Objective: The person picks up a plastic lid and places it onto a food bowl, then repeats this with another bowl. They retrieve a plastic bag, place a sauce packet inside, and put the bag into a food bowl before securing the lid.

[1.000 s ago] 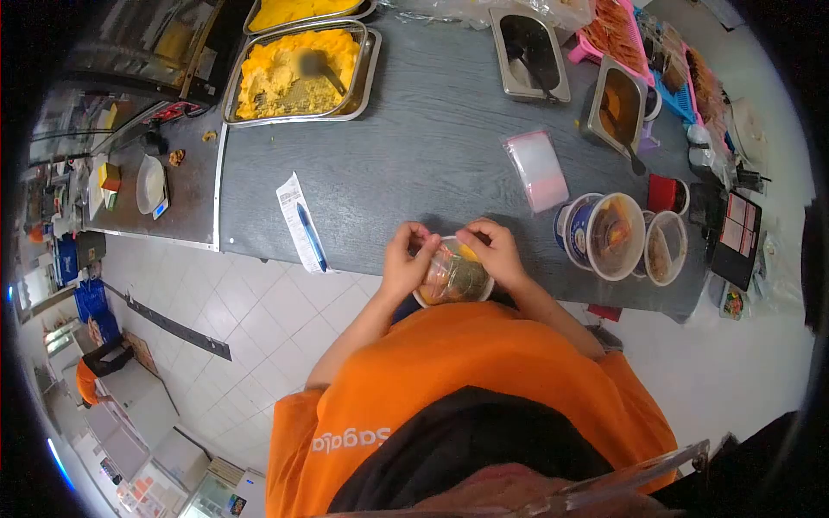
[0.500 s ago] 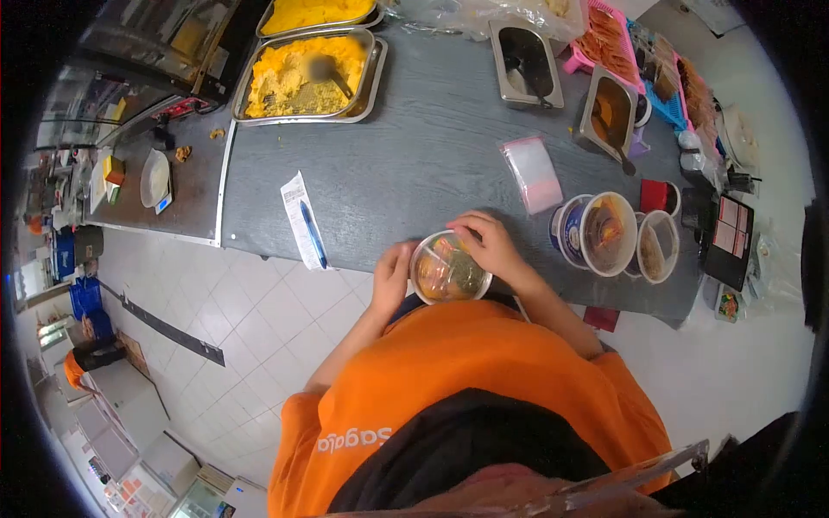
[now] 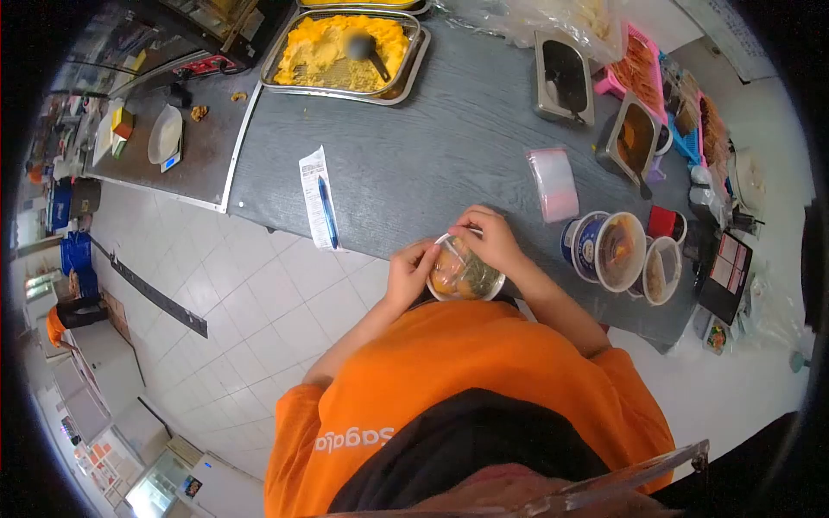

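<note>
A round food bowl under a clear lid is held close against the orange shirt, just off the table's front edge. Through the lid I see orange-yellow food and a dark green portion. My left hand grips the bowl's left side, its thumb on the upper rim. Across the far right rim, my right hand has its fingers curled with the thumb over the lid. The underside of the bowl is hidden.
A receipt with a blue pen lies left on the grey table. To the right are a packet of plastic bags, food tubs and metal containers. Behind stands a tray of yellow food. Another person is far left.
My left hand has slid up the bowl's rim, closer to my right hand, and its thumb now lies at the lid's edge. The whole view has shifted slightly.
</note>
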The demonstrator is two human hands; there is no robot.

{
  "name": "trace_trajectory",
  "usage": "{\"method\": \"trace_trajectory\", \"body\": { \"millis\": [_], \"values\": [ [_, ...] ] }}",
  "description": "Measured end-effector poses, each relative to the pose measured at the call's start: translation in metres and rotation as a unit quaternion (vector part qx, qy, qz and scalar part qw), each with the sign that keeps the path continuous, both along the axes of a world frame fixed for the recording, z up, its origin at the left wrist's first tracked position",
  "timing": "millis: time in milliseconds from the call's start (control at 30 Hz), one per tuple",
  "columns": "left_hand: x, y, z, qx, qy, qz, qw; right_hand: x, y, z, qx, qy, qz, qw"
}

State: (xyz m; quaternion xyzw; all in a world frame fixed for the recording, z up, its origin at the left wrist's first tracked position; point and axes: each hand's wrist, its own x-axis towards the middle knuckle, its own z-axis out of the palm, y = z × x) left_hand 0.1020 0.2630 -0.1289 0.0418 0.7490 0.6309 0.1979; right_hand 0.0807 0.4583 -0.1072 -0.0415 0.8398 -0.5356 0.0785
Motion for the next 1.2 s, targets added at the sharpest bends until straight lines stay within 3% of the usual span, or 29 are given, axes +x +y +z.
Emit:
{"method": "trace_trajectory", "body": {
  "millis": [100, 200, 267, 367, 600, 767, 833, 933, 1033, 1100, 1200],
  "values": [
    [0.003, 0.0, 0.001, 0.055, 0.001, -0.029, 0.998, -0.001, 0.004, -0.009, -0.031, 0.01, 0.012, 0.999],
    [0.002, -0.002, 0.009, 0.06, 0.014, -0.077, 0.995, -0.006, 0.013, -0.006, -0.054, -0.114, 0.01, 0.992],
    [-0.001, -0.004, 0.014, 0.04, 0.004, -0.11, 0.993, -0.018, 0.018, 0.007, -0.13, -0.286, 0.046, 0.948],
    [-0.001, -0.004, 0.015, 0.017, 0.025, -0.105, 0.994, -0.029, 0.019, 0.006, -0.173, -0.333, 0.069, 0.925],
    [-0.009, -0.007, 0.014, 0.06, 0.013, -0.131, 0.99, -0.009, 0.016, -0.006, -0.224, -0.255, 0.026, 0.94],
    [-0.009, -0.006, 0.004, 0.072, 0.034, -0.148, 0.986, -0.006, 0.013, -0.007, -0.19, -0.231, 0.011, 0.954],
    [-0.006, -0.005, 0.005, 0.114, -0.069, -0.123, 0.983, -0.006, 0.013, -0.007, -0.192, -0.241, 0.01, 0.951],
    [-0.002, -0.005, -0.005, 0.159, -0.131, -0.113, 0.972, -0.005, 0.014, -0.01, -0.213, -0.252, 0.006, 0.944],
    [0.0, -0.004, -0.01, 0.205, -0.182, -0.097, 0.957, -0.002, 0.014, -0.01, -0.232, -0.22, 0.016, 0.947],
    [0.0, -0.004, -0.01, 0.212, -0.192, -0.097, 0.953, 0.0, 0.016, -0.012, -0.298, -0.281, -0.013, 0.912],
    [0.0, -0.003, -0.012, 0.223, -0.208, -0.096, 0.948, 0.0, 0.015, -0.012, -0.291, -0.265, -0.002, 0.919]
  ]
}}
